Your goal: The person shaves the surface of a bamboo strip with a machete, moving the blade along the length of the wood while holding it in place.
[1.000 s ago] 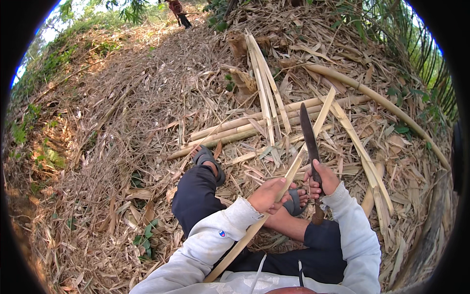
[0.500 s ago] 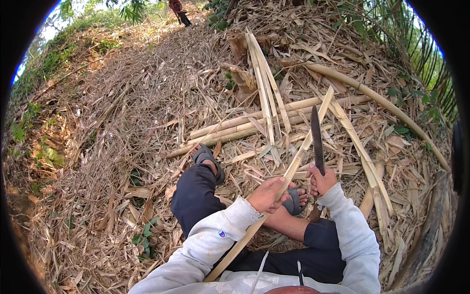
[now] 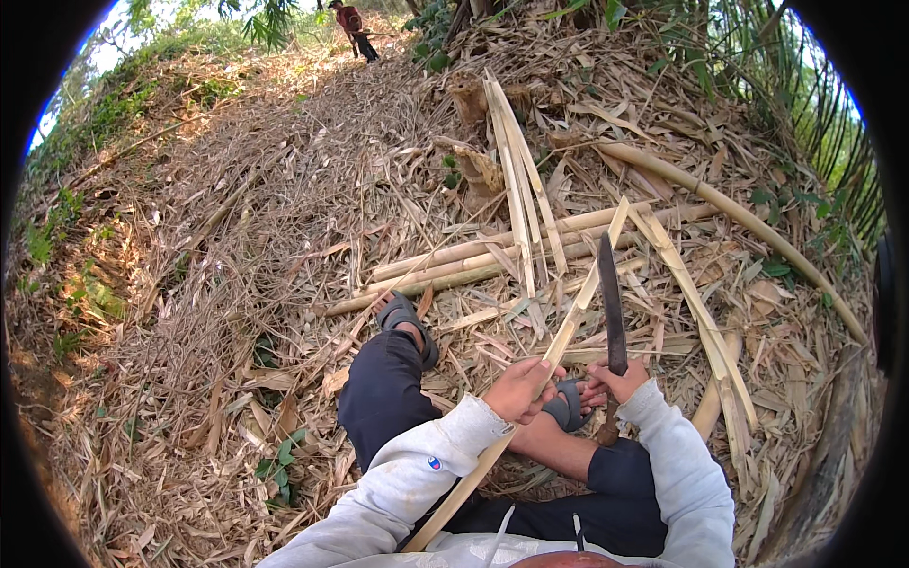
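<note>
A long pale strip of split bamboo runs slantwise from my lap up toward the far right. My left hand is closed round it near its middle. Just right of the strip, my right hand grips a machete by its brown handle, whose lower end shows beneath the fist. The dark blade points away from me, close beside the strip; whether they touch I cannot tell. My sandalled foot is between and behind the two hands.
Bamboo poles lie across the leaf litter ahead, with split strips resting over them. More split pieces lie at right, near a long curved pole. Cut stumps stand beyond. A person stands far off at upper left.
Both hands and the machete have come slightly lower in the picture, the right hand more so. The whole view has shifted a little, and more of the distant person shows.
</note>
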Motion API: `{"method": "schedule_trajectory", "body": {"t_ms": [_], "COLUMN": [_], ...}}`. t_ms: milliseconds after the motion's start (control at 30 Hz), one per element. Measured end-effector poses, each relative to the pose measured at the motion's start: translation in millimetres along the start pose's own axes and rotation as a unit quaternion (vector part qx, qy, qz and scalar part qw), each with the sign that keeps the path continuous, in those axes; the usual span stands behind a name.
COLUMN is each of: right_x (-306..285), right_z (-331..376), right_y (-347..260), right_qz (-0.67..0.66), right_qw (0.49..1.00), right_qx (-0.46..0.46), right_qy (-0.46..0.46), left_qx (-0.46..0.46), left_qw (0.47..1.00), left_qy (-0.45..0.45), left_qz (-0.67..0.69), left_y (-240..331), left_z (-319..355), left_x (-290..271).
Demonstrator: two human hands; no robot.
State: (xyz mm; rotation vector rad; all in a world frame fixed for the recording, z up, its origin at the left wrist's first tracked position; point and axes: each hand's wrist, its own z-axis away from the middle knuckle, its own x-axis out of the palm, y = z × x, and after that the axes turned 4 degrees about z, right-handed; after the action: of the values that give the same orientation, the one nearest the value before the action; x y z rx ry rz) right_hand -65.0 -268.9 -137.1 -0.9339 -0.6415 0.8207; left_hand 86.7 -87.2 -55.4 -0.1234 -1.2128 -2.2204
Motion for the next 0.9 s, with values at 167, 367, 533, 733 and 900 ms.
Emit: {"method": "schedule_trajectory", "body": {"t_ms": [167,367,533,733,900], "right_x": [3.9,4.2,11.2,53.9,56.8], "right_z": [11.1,2.1,1.8,15.4,31.9], "right_y": [-4.6,6.4,-19.1,-72.6,-68.8], "right_qz": [-0.016,0.013,0.041,0.308,0.389], "right_qw": [0.998,1.000,0.981,0.823,0.792], "right_qx": [0.046,-0.002,-0.127,-0.394,-0.421], "right_qy": [-0.044,0.001,0.140,0.270,0.211], "left_qx": [-0.009,-0.002,0.046,0.111,0.030], "left_qw": [1.000,0.999,0.999,0.991,0.999], "left_qy": [0.007,0.006,-0.007,-0.037,-0.017], "left_qz": [0.022,0.035,-0.005,-0.057,-0.026], "left_y": [3.6,7.2,19.3,48.5,42.8], "left_z": [-0.7,6.9,13.3,50.1,41.6], "left_x": [3.4,-1.0,-0.7,16.2,12.5]}}
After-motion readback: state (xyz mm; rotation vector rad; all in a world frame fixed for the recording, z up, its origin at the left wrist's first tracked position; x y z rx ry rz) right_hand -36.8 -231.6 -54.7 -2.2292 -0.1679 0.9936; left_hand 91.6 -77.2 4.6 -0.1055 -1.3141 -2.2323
